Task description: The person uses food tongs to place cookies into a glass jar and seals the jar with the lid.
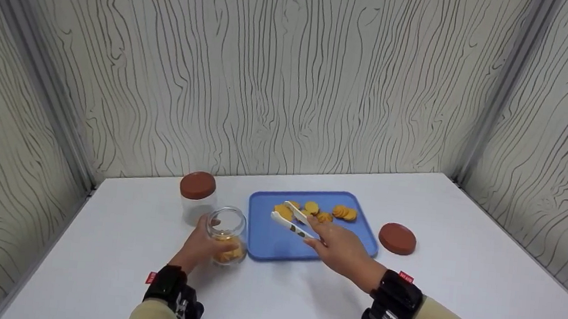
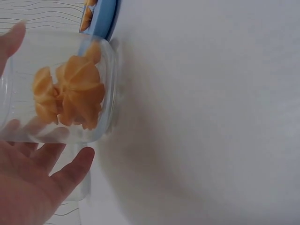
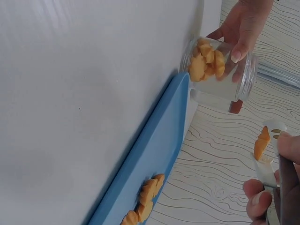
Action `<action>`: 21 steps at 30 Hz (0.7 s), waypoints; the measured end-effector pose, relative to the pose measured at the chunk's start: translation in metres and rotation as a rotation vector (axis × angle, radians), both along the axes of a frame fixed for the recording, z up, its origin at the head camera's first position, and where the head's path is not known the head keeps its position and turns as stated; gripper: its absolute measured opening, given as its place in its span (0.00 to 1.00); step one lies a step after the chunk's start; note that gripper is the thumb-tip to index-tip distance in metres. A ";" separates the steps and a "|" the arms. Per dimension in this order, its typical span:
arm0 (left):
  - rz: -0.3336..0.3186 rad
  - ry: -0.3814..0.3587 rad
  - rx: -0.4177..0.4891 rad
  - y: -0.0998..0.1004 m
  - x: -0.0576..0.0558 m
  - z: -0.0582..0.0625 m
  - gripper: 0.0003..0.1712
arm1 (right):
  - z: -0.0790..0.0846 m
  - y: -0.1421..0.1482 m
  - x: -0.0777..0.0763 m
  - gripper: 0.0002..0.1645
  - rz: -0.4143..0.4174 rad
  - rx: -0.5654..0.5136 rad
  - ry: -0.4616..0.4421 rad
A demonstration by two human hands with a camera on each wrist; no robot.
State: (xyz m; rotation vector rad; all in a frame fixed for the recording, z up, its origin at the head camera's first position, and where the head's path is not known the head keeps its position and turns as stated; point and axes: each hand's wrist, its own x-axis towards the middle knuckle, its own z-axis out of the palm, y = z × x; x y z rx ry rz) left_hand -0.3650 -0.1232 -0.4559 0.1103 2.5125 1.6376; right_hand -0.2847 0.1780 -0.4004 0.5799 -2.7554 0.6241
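Near the tray's left side, my left hand (image 1: pixel 200 247) grips an uncapped clear jar (image 2: pixel 28 89), thumb on one side and fingers on the other. Several ridged golden cookies (image 2: pixel 79 91) sit in the bottom of that jar. My right hand (image 1: pixel 344 249) holds white tongs (image 1: pixel 286 222) above the blue tray (image 1: pixel 276 243). Between the tongs' tips, in the right wrist view, is a single cookie (image 3: pixel 261 143), raised clear of the tray. Several more cookies (image 1: pixel 344 212) lie along the tray's far half; the tongs partly cover some of them in the head view.
A second clear jar with a reddish-brown lid (image 1: pixel 198 185) stands behind my left hand. To the right of the tray a loose lid (image 1: pixel 397 239) of the same colour lies on the white table (image 1: pixel 101 246). Wood-grain panels (image 1: pixel 270 76) enclose the back and sides.
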 end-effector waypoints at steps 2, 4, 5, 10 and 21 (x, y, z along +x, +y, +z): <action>-0.004 0.022 0.003 0.000 0.000 0.000 0.58 | 0.000 -0.001 0.000 0.30 0.022 -0.001 0.025; -0.008 0.040 0.006 0.000 0.001 -0.001 0.57 | -0.001 -0.002 0.000 0.29 0.039 -0.006 0.047; -0.010 0.048 0.008 0.000 0.001 -0.001 0.56 | -0.001 -0.003 0.000 0.29 0.047 -0.007 0.056; -0.011 0.056 0.016 0.000 0.000 0.001 0.55 | 0.000 -0.009 -0.002 0.29 0.062 -0.028 0.052; 0.007 0.020 -0.003 0.002 0.002 0.002 0.57 | 0.000 -0.028 -0.004 0.29 0.119 -0.028 0.065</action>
